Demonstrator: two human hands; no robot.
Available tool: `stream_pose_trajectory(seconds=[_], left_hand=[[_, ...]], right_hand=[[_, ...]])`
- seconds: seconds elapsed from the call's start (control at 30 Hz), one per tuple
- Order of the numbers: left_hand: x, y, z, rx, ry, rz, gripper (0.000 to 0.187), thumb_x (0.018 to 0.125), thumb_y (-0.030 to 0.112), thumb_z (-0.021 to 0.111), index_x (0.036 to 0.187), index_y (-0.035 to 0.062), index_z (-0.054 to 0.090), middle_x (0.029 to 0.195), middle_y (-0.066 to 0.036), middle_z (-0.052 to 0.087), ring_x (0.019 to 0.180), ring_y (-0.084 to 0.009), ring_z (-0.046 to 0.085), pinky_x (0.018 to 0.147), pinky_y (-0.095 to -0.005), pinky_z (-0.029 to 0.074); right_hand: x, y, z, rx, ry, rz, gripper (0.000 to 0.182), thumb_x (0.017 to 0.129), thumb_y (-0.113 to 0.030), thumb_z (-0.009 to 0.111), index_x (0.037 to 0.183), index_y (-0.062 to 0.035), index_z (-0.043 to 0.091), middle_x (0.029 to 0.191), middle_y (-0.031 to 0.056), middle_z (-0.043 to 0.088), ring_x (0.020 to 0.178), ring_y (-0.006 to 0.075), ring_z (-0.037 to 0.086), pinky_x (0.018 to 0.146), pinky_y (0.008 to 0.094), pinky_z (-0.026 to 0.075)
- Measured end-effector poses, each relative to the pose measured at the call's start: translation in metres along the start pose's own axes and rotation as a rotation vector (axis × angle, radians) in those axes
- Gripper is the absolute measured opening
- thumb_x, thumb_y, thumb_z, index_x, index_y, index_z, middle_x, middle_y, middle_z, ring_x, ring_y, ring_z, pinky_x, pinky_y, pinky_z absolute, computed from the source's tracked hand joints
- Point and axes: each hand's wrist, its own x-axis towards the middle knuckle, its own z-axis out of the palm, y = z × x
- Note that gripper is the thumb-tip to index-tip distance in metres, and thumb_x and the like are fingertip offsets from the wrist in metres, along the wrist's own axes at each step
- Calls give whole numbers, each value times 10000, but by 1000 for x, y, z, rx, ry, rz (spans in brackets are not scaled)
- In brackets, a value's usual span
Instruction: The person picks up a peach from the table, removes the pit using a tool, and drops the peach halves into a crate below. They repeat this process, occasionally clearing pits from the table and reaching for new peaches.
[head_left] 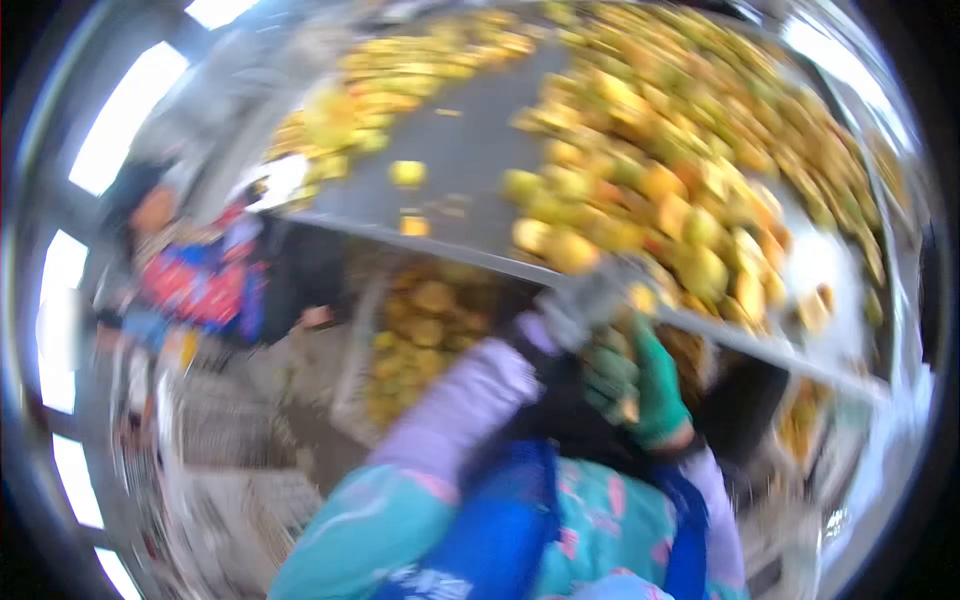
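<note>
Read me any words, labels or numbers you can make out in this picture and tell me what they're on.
No text can be read anywhere; the picture is heavily motion-blurred.
Blue apron: pale marks near its lower edge, too blurred to read.
Co-worker's red and blue top: a colourful pattern, with no legible letters.
Green glove, grey glove, yellow fruit and table edge: no writing visible.
</note>
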Motion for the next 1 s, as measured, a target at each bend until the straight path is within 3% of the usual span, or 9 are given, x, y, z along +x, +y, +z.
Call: stream_pose_trajectory(seconds=[0.17,0.27,0.37,0.47,0.6,0.7,0.73,0.83,1.0], left_hand=[[-35,-48,61,289,370,22,241,838,32,577,1064,53,658,1107,-118,656,1084,-266,621,971,-367,490],[-28,-3,46,-933,566,-426,263,970,250,492,965,36,645,935,-86,677,859,-191,645,782,-303,521],[-30,24,-6,-917,288,-406,386,1011,348,432,995,30,650,885,-66,670,798,-139,626,683,-240,495],[-44,44,-4,-1265,602,-674,345,1000,335,449,1014,39,626,842,-80,656,741,-162,632,669,-269,505],[-131,44,-73,-835,764,-786,294,1007,297,442,1107,62,590,890,-85,670,740,-180,676,550,-270,528],[-146,34,-127,74,218,-1281,321,950,313,538,1013,21,655,876,-130,667,753,-194,659,670,-317,511],[-147,13,-137,473,8,-1076,345,899,319,586,1024,7,660,849,-164,668,789,-268,660,705,-353,498],[-85,-5,-126,429,382,-804,313,802,319,670,949,44,647,894,-203,660,843,-388,623,742,-445,493],[-10,-89,-97,634,-229,-666,430,815,271,667,1095,-53,636,972,-212,666,852,-302,681,757,-387,555]], right_hand=[[-1,4,-7,-352,110,10,439,1004,-553,371,862,-183,561,523,-60,380,381,96,354,346,252,301],[-1,6,6,69,-66,152,461,1009,-561,342,866,-172,543,532,-72,348,376,75,320,353,252,276],[-4,8,3,43,-120,188,487,1005,-587,315,872,-170,529,554,-78,323,380,64,291,368,253,266],[-6,14,8,63,-140,249,493,1005,-591,300,849,-178,518,532,-85,307,356,68,276,356,250,258],[-36,-1,11,-198,-48,75,442,1003,-560,361,838,-177,506,503,-66,385,338,109,320,334,267,287],[-32,-17,-52,15,508,72,415,982,-563,431,895,-171,534,586,-37,416,410,115,362,354,264,264],[-37,-16,-77,8,468,50,395,970,-560,470,955,-168,525,616,-31,448,468,131,439,353,263,294],[-39,-10,-40,-375,559,19,411,973,-564,458,980,-155,503,617,-20,456,489,148,487,362,273,347],[-25,-2,-17,-877,482,-411,410,991,-507,472,897,-109,502,641,-15,454,473,82,401,405,232,329]])
